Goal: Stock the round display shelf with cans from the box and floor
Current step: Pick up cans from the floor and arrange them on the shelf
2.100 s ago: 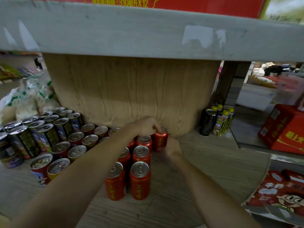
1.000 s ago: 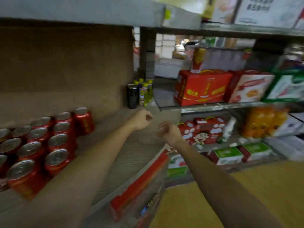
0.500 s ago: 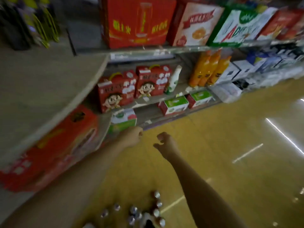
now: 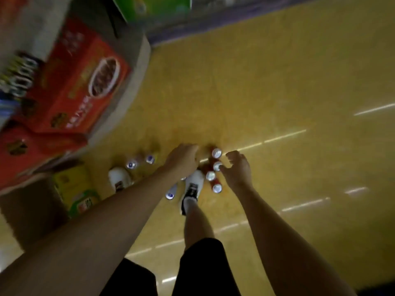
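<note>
Yellow floor [image 4: 267, 86] fills most of the view, with the round display shelf [image 4: 136, 82] curving along its upper left edge and red cartons [image 4: 72, 86] stacked under it. Red cans [image 4: 213, 169] stand upright on that floor in a short row just beside the person's white shoe [image 4: 193, 182], their silver tops facing up at the camera; a few more cans [image 4: 140, 161] stand on the other side of the shoe, nearer the shelf. Both hands hang directly above the red row, one on each flank. The left hand [image 4: 183, 160] is loosely curled, the right hand [image 4: 236, 169] spread with fingers apart, touching or nearly touching one can top; neither grips anything yet. The right hand looks nearer. Half a second ago the hands were at shelf level and the cans lay far below; now the hands have dropped to them.
</note>
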### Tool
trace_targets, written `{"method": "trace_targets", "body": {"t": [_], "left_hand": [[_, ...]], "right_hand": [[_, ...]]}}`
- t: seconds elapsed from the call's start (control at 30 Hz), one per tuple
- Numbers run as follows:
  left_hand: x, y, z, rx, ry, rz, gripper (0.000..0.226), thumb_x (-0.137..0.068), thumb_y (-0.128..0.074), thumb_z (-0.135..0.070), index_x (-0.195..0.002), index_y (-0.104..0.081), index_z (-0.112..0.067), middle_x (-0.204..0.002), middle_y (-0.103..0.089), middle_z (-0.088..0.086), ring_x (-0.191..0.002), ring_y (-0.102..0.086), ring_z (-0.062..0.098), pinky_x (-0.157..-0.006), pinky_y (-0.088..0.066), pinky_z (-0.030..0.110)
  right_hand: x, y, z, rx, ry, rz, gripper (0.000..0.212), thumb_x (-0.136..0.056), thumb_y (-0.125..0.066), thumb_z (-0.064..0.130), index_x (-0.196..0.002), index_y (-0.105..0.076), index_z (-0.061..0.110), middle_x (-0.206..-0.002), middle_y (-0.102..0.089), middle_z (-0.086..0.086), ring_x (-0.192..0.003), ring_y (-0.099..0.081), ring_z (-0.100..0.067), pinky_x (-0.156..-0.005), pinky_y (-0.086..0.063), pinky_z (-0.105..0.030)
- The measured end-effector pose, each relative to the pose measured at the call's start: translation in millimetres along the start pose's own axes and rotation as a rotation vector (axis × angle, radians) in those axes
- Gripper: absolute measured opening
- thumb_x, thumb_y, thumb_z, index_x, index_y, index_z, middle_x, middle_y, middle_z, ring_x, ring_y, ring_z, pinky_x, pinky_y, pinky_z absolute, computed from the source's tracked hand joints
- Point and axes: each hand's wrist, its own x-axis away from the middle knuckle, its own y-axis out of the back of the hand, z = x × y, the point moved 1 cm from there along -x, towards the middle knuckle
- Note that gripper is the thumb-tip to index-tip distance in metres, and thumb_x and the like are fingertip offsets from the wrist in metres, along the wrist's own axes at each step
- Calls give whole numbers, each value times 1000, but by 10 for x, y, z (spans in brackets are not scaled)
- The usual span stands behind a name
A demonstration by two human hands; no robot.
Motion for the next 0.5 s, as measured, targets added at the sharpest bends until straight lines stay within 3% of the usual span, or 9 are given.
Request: {"method": "trace_targets", "body": {"t": [0.17, 0.4, 0.5], "left_hand": [[-547, -976, 267, 63, 69, 47, 38, -93, -53, -17, -131, -54, -15, -132, -59, 10, -123, -54, 30, -98, -45, 40], [-1083, -1985, 576, 128, 106, 33, 43, -79, -38, -31, -116, -58, -21, -110, -68, 7, -104, -62, 32, -85, -50, 41], [-1338, -2295, 686, 137, 92, 29, 30, -88, -53, -16, -117, -59, -14, -116, -67, 10, -108, -61, 30, -86, -49, 38]], "right_hand": [[-528, -645, -819, 22, -90, 37, 31, -76, -71, 15, -105, -59, 12, -104, -61, -10, -94, -59, -29, -75, -39, -27], [-1104, -1389, -1478, 5, -199, 66, 37, -78, -71, 16, -112, -57, 11, -114, -59, -9, -100, -59, -27, -72, -31, -21], [-1349, -1652, -1681, 20, -227, 72, 43, -78, -72, 18, -116, -54, 10, -117, -58, -12, -106, -56, -28, -75, -30, -22]]}}
